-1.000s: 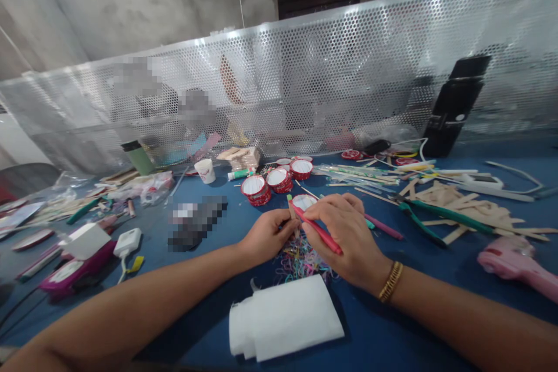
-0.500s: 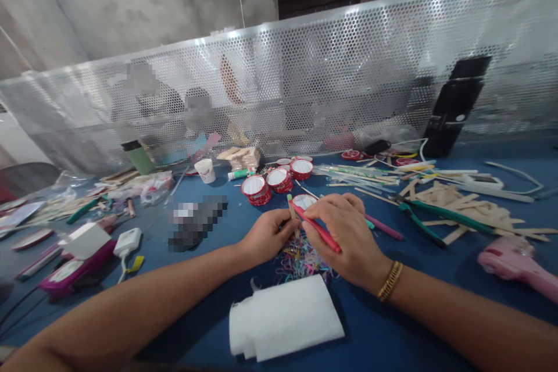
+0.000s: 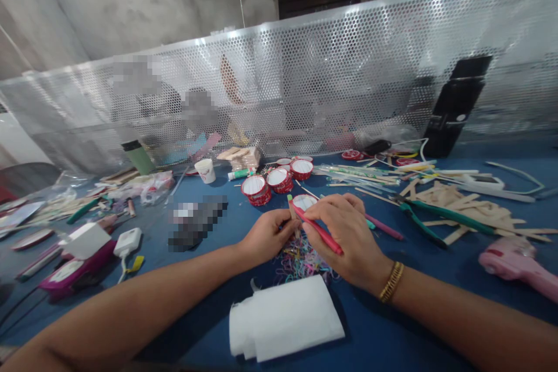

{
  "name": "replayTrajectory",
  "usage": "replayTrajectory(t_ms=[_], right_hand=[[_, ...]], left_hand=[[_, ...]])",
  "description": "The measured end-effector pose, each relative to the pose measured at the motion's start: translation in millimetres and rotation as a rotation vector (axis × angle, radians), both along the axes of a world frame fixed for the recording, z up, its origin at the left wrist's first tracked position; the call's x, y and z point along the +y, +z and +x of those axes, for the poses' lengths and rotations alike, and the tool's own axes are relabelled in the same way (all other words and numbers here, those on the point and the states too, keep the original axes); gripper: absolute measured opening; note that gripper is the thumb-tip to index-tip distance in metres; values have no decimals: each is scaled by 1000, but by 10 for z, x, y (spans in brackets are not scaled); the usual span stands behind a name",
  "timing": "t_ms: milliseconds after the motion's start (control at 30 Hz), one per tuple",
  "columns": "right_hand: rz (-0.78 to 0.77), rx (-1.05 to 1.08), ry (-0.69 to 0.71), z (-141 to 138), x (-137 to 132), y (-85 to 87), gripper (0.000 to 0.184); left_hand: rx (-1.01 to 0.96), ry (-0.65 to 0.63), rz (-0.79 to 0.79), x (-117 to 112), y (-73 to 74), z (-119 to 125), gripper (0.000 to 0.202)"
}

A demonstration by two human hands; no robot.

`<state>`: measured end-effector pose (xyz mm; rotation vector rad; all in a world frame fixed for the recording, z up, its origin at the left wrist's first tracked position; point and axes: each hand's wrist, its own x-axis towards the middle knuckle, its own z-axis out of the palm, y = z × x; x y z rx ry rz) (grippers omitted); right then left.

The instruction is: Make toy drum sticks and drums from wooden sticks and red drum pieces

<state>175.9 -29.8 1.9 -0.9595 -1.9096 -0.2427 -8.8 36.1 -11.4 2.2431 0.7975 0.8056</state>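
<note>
My left hand (image 3: 264,236) and my right hand (image 3: 344,232) meet over a pile of small coloured rubber bands (image 3: 300,261) on the blue table (image 3: 209,325). The left fingers pinch a short wooden stick (image 3: 291,208) that stands nearly upright. A red stick (image 3: 318,231) lies across my right hand, whose fingers close round it and reach the wooden stick. A gold bangle (image 3: 391,281) circles my right wrist. A red-and-white cap (image 3: 304,201) lies just behind the hands.
Several red-and-white caps (image 3: 270,183) lie beyond the hands. Green-handled pliers (image 3: 429,222) and a heap of wooden sticks (image 3: 471,209) are at the right, with a pink tool (image 3: 517,264). White folded foam (image 3: 283,318) lies near me. A perforated metal screen (image 3: 331,81) borders the back.
</note>
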Motion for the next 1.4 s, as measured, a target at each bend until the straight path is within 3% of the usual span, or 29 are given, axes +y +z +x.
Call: replayTrajectory(t_ms=[633, 967, 1400], right_hand=[[-10, 22, -68, 14, 37, -23, 11], [-4, -21, 6, -5, -8, 4, 8], [-12, -16, -20, 1, 5, -4, 8]], left_hand=[[39, 21, 33, -7, 22, -9, 29], [16, 24, 9, -1, 8, 5, 38], [37, 23, 32, 12, 8, -5, 35]])
